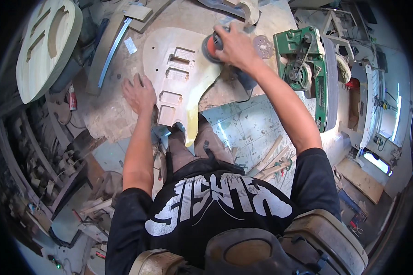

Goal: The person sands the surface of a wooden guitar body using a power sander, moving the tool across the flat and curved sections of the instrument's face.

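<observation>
Right hand (237, 46) clasped over red-and-black sander (211, 47) at twelve o'clock, pale guitar body (199, 75) beneath toward eleven, left hand (140, 94) unclenched on worktable (109, 117) at ten, green belt machine (303, 71) at two

A pale wall (390, 48) rises at 2 o'clock, a bright strip of light (377, 163) glares past 3, a dim, crowded rack (14, 156) stands at 9, a dusty workbench (280, 18) spreads from 9 round to 1, and grimy pale floor tiles (254, 130) show near centre, toward 3.
</observation>
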Motion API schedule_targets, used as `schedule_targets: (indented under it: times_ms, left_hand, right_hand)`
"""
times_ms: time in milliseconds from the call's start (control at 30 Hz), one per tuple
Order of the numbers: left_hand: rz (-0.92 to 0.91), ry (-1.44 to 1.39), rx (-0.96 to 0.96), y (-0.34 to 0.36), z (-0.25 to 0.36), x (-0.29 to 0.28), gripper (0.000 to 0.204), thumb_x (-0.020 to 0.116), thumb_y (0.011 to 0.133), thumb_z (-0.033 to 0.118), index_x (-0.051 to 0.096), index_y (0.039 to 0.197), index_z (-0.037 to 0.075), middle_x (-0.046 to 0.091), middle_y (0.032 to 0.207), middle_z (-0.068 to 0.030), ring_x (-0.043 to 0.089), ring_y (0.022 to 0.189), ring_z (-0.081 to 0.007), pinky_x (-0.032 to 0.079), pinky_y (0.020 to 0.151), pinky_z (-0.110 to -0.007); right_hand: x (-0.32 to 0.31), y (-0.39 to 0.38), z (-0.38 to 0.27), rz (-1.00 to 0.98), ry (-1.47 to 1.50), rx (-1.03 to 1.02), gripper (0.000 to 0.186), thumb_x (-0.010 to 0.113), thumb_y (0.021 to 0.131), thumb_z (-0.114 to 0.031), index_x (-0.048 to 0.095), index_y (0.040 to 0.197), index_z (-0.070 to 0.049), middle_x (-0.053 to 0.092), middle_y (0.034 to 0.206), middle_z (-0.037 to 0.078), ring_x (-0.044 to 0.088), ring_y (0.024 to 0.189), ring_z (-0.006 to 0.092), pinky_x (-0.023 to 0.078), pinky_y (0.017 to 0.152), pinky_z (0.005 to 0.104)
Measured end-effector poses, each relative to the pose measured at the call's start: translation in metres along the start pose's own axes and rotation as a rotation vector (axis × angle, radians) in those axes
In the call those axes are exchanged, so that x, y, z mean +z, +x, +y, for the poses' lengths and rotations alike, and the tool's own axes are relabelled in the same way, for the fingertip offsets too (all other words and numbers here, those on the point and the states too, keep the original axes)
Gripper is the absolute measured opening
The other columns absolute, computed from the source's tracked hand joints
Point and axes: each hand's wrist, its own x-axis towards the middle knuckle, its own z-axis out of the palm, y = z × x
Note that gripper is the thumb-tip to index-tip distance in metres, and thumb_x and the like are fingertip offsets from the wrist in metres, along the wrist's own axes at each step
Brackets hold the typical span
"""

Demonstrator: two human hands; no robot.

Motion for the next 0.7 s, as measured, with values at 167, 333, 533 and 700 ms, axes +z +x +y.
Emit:
schedule_targets:
  times_ms: [167, 333, 533, 700]
  left_hand:
    - [0.02, -0.004, -0.011, -0.002, 0.0, 0.003, 0.052, 0.051, 0.105, 0.044, 0.066, 0.144, 0.013, 0.046, 0.159, -0.0265, 0.035, 0.153, -0.0418, 0.027, 0.126, -0.055]
    - [0.005, -0.001, -0.026, -0.003, -0.001, 0.002, 0.053, 0.051, 0.105, 0.045, 0.066, 0.145, 0.014, 0.046, 0.16, -0.0253, 0.035, 0.153, -0.0418, 0.026, 0.127, -0.055]
    - [-0.009, -0.007, -0.017, -0.002, -0.004, -0.003, 0.054, 0.05, 0.106, 0.045, 0.065, 0.146, 0.014, 0.046, 0.16, -0.026, 0.036, 0.153, -0.0415, 0.026, 0.128, -0.053]
    - [-0.015, -0.022, -0.027, -0.001, 0.005, -0.003, 0.054, 0.05, 0.106, 0.045, 0.065, 0.146, 0.014, 0.046, 0.159, -0.0261, 0.036, 0.153, -0.0413, 0.025, 0.127, -0.054]
  right_hand:
    - [-0.006, -0.005, -0.003, -0.099, -0.059, -0.023, 0.052, 0.074, 0.089, -0.03, 0.054, 0.137, -0.019, 0.056, 0.122, 0.029, 0.07, 0.091, 0.0529, 0.06, 0.08, 0.0584]
    - [0.003, -0.025, -0.016, -0.07, 0.007, -0.122, 0.051, 0.075, 0.089, -0.028, 0.055, 0.135, -0.02, 0.056, 0.121, 0.028, 0.071, 0.09, 0.0508, 0.06, 0.079, 0.0577]
    - [0.007, 0.012, -0.017, -0.041, 0.044, -0.04, 0.06, 0.073, 0.087, -0.03, 0.055, 0.143, -0.017, 0.056, 0.127, 0.031, 0.07, 0.094, 0.0534, 0.059, 0.084, 0.0593]
    - [0.005, 0.028, 0.013, 0.054, -0.007, 0.089, 0.065, 0.071, 0.083, -0.034, 0.053, 0.143, -0.016, 0.057, 0.124, 0.03, 0.068, 0.098, 0.0561, 0.058, 0.087, 0.0589]
